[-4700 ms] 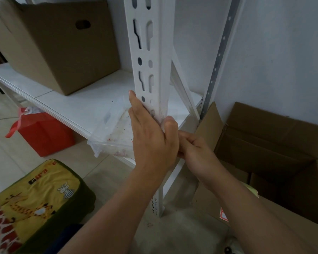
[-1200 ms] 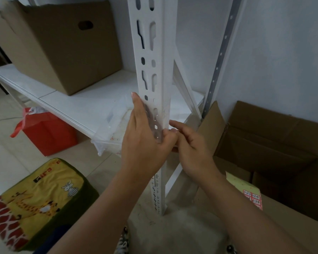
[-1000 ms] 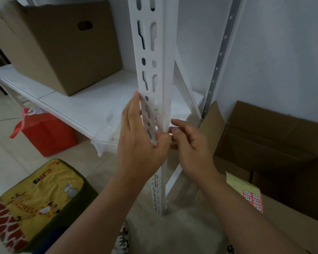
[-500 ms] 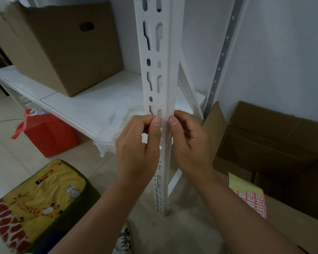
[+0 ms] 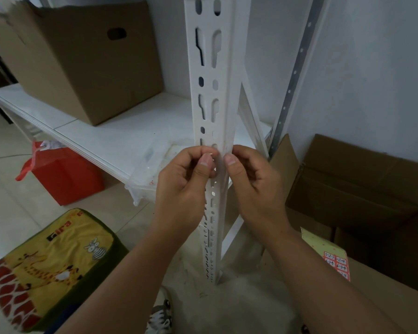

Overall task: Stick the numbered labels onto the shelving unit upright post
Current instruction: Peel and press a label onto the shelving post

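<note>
The white slotted upright post of the shelving unit rises through the middle of the view. My left hand and my right hand meet at the post's front edge at shelf height. Fingers are curled and both thumbs point up. Each hand pinches one end of a small pale, nearly clear strip held against the post. Any print on the strip is too faint to read. A yellow sheet of red numbered labels lies on a cardboard flap at the lower right.
A white shelf carries a closed cardboard box and a clear plastic tray. An open cardboard box stands right of the post. On the floor are a red bag and a yellow giraffe cushion.
My left hand went from lying flat along the post to a curled pinch. Both hands now meet thumb to thumb at the post's edge. The label sheet has come into view.
</note>
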The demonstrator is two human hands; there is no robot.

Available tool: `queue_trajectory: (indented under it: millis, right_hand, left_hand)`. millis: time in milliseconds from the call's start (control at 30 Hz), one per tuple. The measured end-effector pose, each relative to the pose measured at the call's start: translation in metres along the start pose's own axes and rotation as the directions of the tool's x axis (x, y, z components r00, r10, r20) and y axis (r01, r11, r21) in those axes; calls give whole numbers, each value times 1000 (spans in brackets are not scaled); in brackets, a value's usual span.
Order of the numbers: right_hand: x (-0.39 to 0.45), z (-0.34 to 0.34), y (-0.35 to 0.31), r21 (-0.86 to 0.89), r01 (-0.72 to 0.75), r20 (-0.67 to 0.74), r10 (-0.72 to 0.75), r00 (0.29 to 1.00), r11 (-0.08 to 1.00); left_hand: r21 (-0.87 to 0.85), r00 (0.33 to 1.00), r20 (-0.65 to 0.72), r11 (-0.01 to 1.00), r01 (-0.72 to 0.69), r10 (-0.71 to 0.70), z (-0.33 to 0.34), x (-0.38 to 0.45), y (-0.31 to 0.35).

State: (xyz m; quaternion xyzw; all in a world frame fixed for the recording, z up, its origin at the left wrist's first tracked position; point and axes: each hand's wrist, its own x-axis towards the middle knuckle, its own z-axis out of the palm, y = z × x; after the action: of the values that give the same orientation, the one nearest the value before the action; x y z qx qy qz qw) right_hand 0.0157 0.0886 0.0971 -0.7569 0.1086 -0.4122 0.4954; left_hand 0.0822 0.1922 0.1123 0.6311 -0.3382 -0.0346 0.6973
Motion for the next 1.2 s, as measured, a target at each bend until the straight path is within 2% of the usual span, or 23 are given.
queue_trajectory:
  millis: [333,533,700,767,867,967,1067,1133,1200]
  right_hand:
    - [0,0,1,-31,-4,-30,3,1000,1000]
    - [1,0,-3,10,-15,-21,15,1000,1000]
    - [-1,1,-3,36,-16,6,16,1000,999]
    - [-6,3,-5,5,29,-36,-28,999,1000]
    - [-10,1,-9,-169,203,-141,-228,964,965]
    - [-14,-3,-6,-250,289,-118,-325,938,924]
    - [-16,-2,0,-228,235,-101,-263,959,945]
    - [-17,-2,3,-213,183,-105,-208,972,960]
    - [-17,-4,4,-197,126,-103,-149,984,972]
  left_hand:
    - [-34,1000,-5,999,15,-16,-2,0,-3]
    - [-36,1000,-5,999,-16,15,-2,0,-3]
    - [56,998,-46,997,-46,49,6,-3,1]
    - [89,998,-35,995,-51,54,8,-5,2]
    - [83,999,-9,995,-53,53,7,-4,2]
    - [22,999,-21,999,-40,41,3,-2,5]
    - [3,995,-101,1000,1,-1,-4,3,5]
    - [-4,968,-239,997,72,-71,-12,12,0]
    - [62,923,-355,981,183,-149,-25,26,-12]
